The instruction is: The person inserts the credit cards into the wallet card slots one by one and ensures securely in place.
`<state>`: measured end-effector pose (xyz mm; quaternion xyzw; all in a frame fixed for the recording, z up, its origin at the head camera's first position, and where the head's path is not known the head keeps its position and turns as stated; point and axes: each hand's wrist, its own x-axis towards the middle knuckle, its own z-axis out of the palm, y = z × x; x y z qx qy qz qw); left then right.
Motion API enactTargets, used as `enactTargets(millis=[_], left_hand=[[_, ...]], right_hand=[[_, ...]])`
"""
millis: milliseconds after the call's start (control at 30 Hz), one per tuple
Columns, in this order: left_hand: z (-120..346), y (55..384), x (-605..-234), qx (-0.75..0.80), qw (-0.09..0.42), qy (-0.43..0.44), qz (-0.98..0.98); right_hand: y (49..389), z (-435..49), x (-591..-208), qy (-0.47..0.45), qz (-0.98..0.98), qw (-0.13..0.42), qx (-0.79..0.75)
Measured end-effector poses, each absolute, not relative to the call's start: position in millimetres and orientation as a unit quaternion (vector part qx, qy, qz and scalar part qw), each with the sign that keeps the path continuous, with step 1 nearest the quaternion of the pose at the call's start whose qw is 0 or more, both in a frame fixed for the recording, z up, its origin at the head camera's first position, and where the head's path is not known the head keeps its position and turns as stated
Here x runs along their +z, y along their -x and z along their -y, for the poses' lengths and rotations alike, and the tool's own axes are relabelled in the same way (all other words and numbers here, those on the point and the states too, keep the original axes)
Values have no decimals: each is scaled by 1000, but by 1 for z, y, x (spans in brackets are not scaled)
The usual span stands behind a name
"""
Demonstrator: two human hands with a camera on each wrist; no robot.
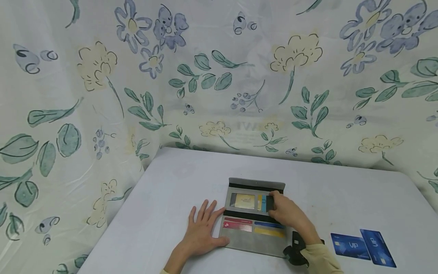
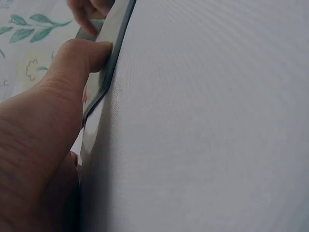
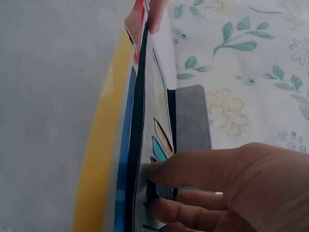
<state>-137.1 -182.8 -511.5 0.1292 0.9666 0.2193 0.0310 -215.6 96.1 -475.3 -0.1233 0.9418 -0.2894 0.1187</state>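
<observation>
A grey wallet [image 1: 253,243] lies unfolded on the white table, its flap at the far side. Red cards [image 1: 236,225] and a yellow card [image 1: 268,231] under a blue one sit in its near pockets. My left hand [image 1: 204,234] spreads its fingers at the wallet's left side, the thumb [image 2: 99,54] resting on its edge. At the upper right slots, my right hand [image 1: 289,213] pinches a dark card [image 1: 269,203] between thumb and fingers. Beside that card, light blue and yellow card edges [image 3: 159,147] show in the right wrist view. The fingers partly cover the dark card.
Two blue VIP cards [image 1: 349,246] lie overlapping on the table [image 1: 178,171] to the right of the wallet. A black wrist camera [image 1: 295,254] sits by the right sleeve. Floral sheeting [image 1: 212,106] hangs behind the table and along its left side.
</observation>
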Motion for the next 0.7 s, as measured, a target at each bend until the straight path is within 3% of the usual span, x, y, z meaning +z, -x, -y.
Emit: enactTargets(millis=[700], left_hand=[[182,136,-510,226,28,-131,-965]], right_hand=[[202,-79,-479,161,-955,62,-243]])
